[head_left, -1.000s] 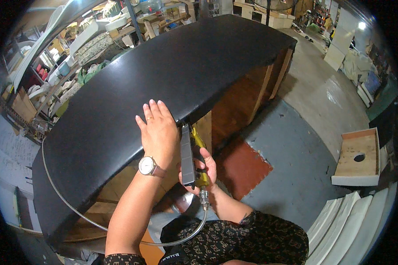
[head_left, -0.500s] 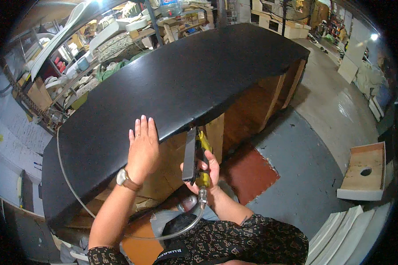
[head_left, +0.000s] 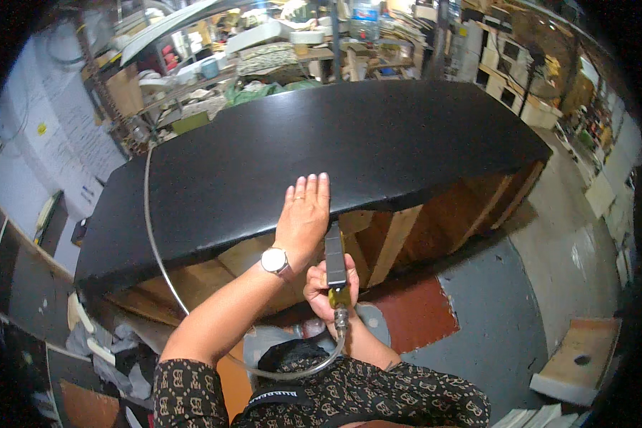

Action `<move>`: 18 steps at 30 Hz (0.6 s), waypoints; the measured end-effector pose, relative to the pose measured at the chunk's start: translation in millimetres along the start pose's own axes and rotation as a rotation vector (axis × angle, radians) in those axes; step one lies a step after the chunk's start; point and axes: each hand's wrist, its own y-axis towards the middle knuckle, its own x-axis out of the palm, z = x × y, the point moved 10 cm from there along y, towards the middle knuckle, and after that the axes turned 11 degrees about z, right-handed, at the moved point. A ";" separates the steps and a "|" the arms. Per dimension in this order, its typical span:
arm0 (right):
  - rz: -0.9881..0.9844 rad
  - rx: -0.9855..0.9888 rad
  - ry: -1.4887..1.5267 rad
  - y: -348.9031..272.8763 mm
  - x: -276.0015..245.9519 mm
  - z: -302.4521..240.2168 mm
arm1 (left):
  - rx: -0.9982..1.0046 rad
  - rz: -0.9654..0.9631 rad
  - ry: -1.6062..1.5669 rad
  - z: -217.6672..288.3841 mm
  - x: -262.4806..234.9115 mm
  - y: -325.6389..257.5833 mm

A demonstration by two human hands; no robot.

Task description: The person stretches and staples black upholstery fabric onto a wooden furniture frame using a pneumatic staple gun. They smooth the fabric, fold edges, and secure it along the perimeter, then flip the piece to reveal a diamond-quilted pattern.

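Note:
A large wooden frame [head_left: 394, 239] is covered on top with smooth black upholstery [head_left: 378, 135]. My left hand [head_left: 304, 217] lies flat on the black cover near its front edge, fingers stretched out and holding nothing. Just right of it, my right hand [head_left: 321, 289] is wrapped round a yellow and black pneumatic staple gun [head_left: 336, 257]. The gun's nose is up against the underside of the front edge, where its exact contact is hidden. A clear air hose [head_left: 299, 372] runs from a metal coupling at the gun's handle.
The hose [head_left: 150, 214] loops over the left end of the cover. Crowded shelves [head_left: 278, 60] stand behind the piece. A wooden part with a round hole [head_left: 581, 357] lies on the floor at right. A reddish-brown patch [head_left: 424, 310] marks the grey floor.
My head view has turned left, so the scene sits farther right. The staple gun has come closer to my left hand and stands more upright. My left hand stays flat on the cover.

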 end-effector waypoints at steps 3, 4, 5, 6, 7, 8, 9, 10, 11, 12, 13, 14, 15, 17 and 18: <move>0.047 0.017 -0.005 0.5 -9.8 -2.4 | 0.133 -0.164 -0.111 -14.0 -20.8 -16.9; 0.068 -0.061 -0.129 -0.8 -12.1 -14.4 | 0.167 -0.315 -0.128 -25.6 -27.2 -30.1; 0.101 -0.091 -0.297 -5.5 -13.6 -26.0 | 0.193 -0.376 -0.254 -41.4 -50.6 -44.4; 0.113 -0.126 -0.358 -10.6 -14.0 -40.6 | 0.057 -0.491 -0.402 -74.0 -69.7 -55.7; 0.045 -0.073 -0.436 -15.9 -8.6 -47.6 | -0.057 -0.585 -0.578 -103.7 -93.3 -69.2; 0.179 -0.168 -0.541 -26.4 -22.5 -72.6 | -0.303 -0.563 -0.610 -150.0 -121.5 -87.1; 0.234 -0.217 -0.603 -40.1 -32.1 -93.2 | -0.468 -0.465 -0.711 -186.1 -155.2 -107.5; 0.405 -0.316 -0.719 -56.9 -54.9 -120.4 | -0.537 -0.310 -0.572 -222.9 -191.0 -129.1; 0.512 -0.377 -0.812 -76.2 -73.7 -144.9 | -0.556 -0.124 -0.450 -251.6 -228.9 -153.0; 0.679 -0.459 -0.843 -96.2 -97.8 -175.2 | -0.665 -0.026 -0.321 -278.0 -254.3 -189.7; 0.788 -0.516 -0.881 -112.7 -119.2 -202.2 | -0.779 0.075 -0.164 -300.2 -278.0 -228.9; 0.872 -0.541 -0.829 -131.1 -143.5 -227.0 | -0.872 0.044 -0.138 -311.6 -281.2 -268.2; 0.957 -0.569 -0.780 -149.5 -166.9 -253.3 | -1.018 0.006 -0.108 -321.4 -280.7 -310.0; 1.218 -0.518 -0.754 -196.1 -209.1 -306.2 | -1.007 -0.073 -0.109 -316.2 -266.1 -351.5; 1.334 -0.546 -0.711 -215.1 -228.2 -330.6 | -0.905 -0.082 -0.007 -310.7 -262.5 -352.7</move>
